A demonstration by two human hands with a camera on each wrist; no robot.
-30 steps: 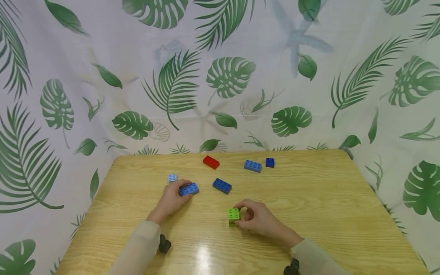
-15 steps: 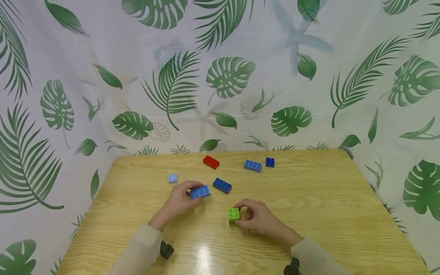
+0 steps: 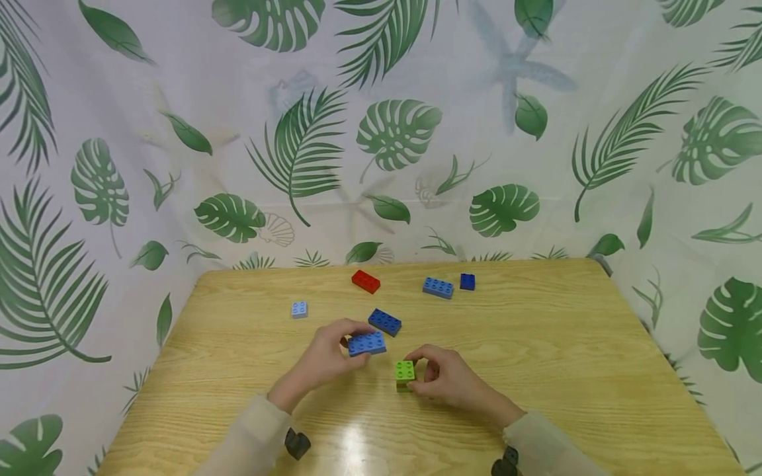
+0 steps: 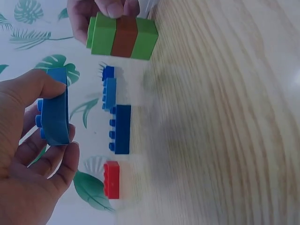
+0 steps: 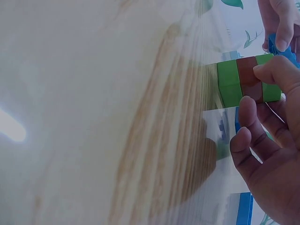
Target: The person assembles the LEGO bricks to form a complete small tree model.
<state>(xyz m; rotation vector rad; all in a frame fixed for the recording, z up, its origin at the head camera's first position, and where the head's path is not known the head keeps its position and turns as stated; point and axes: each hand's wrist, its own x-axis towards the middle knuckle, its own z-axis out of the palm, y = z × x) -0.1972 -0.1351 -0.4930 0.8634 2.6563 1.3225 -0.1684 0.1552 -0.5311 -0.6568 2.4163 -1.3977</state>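
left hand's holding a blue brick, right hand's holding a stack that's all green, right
The stack isn't all green: the left wrist view shows a brown layer between green ones. The left hand does hold a blue brick, the right hand the stack.

White fabric backdrop (image 3: 461, 119) printed with green palm fronds (image 3: 294, 155) and monstera leaves (image 3: 505, 208), rising beyond the left hand (image 3: 324, 357) and right hand (image 3: 449, 380), light wood-grain tabletop (image 3: 536, 330) beneath both, bright glare (image 3: 352, 446) nearer the camera than either.
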